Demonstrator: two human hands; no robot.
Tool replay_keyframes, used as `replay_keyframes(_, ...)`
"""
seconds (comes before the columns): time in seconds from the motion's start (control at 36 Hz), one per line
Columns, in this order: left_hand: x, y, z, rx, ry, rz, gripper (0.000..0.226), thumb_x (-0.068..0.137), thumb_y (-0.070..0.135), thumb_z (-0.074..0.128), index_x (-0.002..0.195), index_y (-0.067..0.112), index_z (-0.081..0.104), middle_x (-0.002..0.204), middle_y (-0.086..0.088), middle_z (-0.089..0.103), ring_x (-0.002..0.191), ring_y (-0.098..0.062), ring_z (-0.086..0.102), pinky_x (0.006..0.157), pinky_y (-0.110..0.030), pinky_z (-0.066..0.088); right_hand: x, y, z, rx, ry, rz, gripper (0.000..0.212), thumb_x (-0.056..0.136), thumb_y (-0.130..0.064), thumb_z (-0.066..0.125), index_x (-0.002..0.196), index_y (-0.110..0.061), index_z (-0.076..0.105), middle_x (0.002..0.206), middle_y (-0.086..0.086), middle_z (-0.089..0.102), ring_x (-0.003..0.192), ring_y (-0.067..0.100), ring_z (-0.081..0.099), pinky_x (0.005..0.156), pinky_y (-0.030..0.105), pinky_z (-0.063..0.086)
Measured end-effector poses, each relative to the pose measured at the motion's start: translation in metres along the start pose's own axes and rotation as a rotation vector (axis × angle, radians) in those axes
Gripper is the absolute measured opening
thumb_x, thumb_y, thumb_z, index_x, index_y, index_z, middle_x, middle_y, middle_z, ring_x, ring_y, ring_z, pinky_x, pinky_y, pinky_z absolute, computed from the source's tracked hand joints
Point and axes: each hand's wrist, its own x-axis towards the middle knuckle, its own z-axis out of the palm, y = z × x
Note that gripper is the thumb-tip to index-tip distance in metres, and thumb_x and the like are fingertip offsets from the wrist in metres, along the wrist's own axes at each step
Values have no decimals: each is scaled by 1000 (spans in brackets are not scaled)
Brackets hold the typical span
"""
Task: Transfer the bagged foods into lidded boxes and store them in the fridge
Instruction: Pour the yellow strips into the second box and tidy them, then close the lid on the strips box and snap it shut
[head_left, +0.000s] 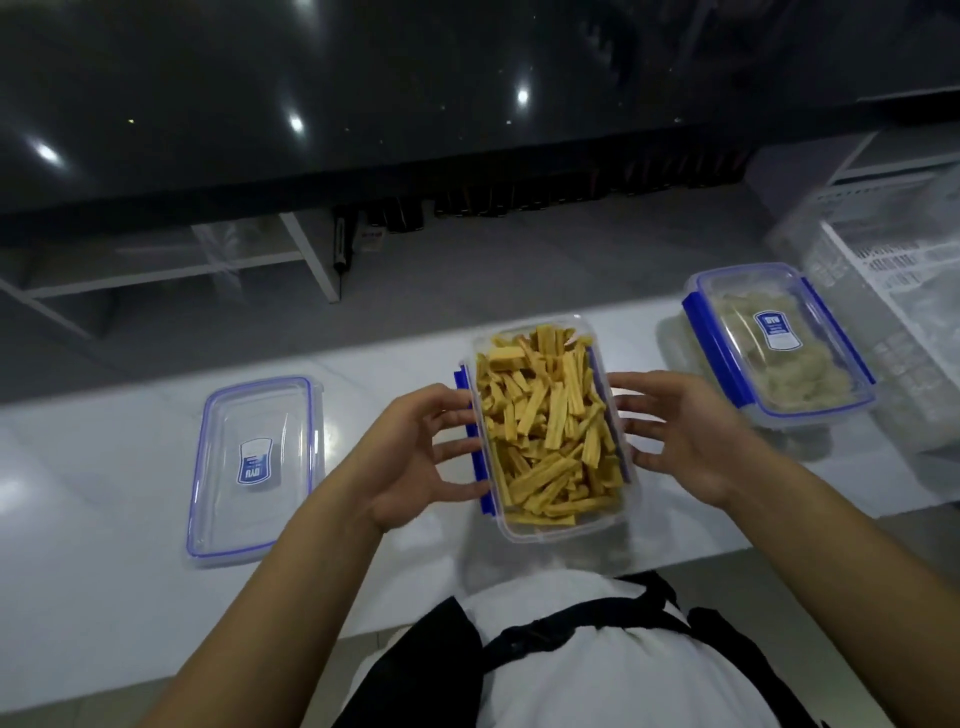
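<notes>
Now both hands flank the open box of yellow sticks, no lid on it.

My left hand, palm turned inward, fingers spread and only loosely bent, has its fingertips touching the blue clips on the left side of the clear box; my right hand mirrors it, fingers spread wide at the right wall, contact hard to tell. Neither grips. Both forearms reach forward from below, converging on the box, which sits mid white counter, full of yellow sticks. Loose lid lies flat to the left; a lidded box with pale food stands to the right.
</notes>
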Motion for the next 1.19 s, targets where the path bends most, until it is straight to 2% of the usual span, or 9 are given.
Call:
replay_keyframes(0.14, 5, 12, 4, -26, 44, -17, 39, 82, 25, 63, 118, 11, 66, 136, -18, 56, 132, -37, 52, 89, -67, 51, 8, -13, -3, -50, -24, 19, 39, 92, -35, 56, 117, -8, 70, 107, 9, 67, 98, 26, 63, 83, 41, 50)
replay_keyframes(0.22, 12, 19, 7, -17, 56, 18, 46, 83, 25, 62, 126, 10, 65, 134, -16, 59, 131, -35, 54, 91, -65, 51, 16, -23, -2, -41, -28, 27, 39, 91, -36, 57, 116, -9, 72, 103, 6, 69, 93, 23, 63, 79, 38, 50)
replay_keyframes(0.42, 25, 31, 6, 45, 116, 22, 28, 85, 29, 60, 108, 14, 67, 118, -10, 61, 112, -28, 61, 95, -61, 50, 34, -31, 13, -80, 12, 27, 38, 90, -40, 59, 110, -11, 73, 107, 7, 71, 97, 24, 65, 82, 39, 52)
replay_keyframes(0.61, 22, 25, -6, 9, 121, 61, 40, 91, 28, 61, 129, 17, 62, 132, -12, 64, 122, -30, 61, 95, -63, 51, 31, -15, 17, -93, 48, -39, 24, 94, -37, 58, 106, -21, 70, 111, 7, 71, 96, 23, 67, 83, 39, 53)
replay_keyframes(0.69, 11, 17, -17, 228, 222, 235, 38, 97, 27, 60, 135, 30, 57, 136, -2, 59, 125, -22, 56, 97, -50, 54, 22, -9, 19, -267, 80, -220, 30, 96, -37, 59, 125, -31, 62, 128, -2, 63, 113, 19, 61, 90, 37, 50)
replay_keyframes(0.81, -10, -5, -59, 806, 642, 544, 63, 90, 39, 71, 145, 44, 41, 155, 6, 39, 139, -15, 37, 104, -42, 39, 7, 12, 25, -804, 147, -557, 65, 91, -56, 60, 149, -50, 31, 161, -8, 25, 147, 15, 22, 111, 43, 27)
replay_keyframes(0.92, -29, -28, -119, 1170, 1078, 297, 100, 79, 64, 71, 157, 35, 17, 167, -10, 11, 152, -37, 7, 118, -60, 15, 10, 37, 63, -1263, 99, -669, 90, 77, -82, 44, 149, -59, -5, 164, -12, -22, 151, 19, -21, 119, 56, 1)
replay_keyframes(1.03, -18, -39, -138, 1230, 1083, 75, 119, 69, 77, 69, 159, 34, 3, 168, -12, 1, 152, -43, -1, 117, -64, 11, 23, 53, 65, -1401, 213, -645, 102, 66, -93, 33, 148, -56, -15, 160, -9, -35, 149, 25, -27, 118, 62, -1)
replay_keyframes(1.19, -17, -48, -158, 1245, 1110, 38, 124, 62, 80, 72, 158, 35, 6, 167, -11, 1, 151, -43, 6, 116, -61, 17, 40, 73, 71, -1445, 265, -644, 103, 66, -100, 22, 150, -53, -15, 162, -5, -29, 151, 32, -19, 116, 67, 6)
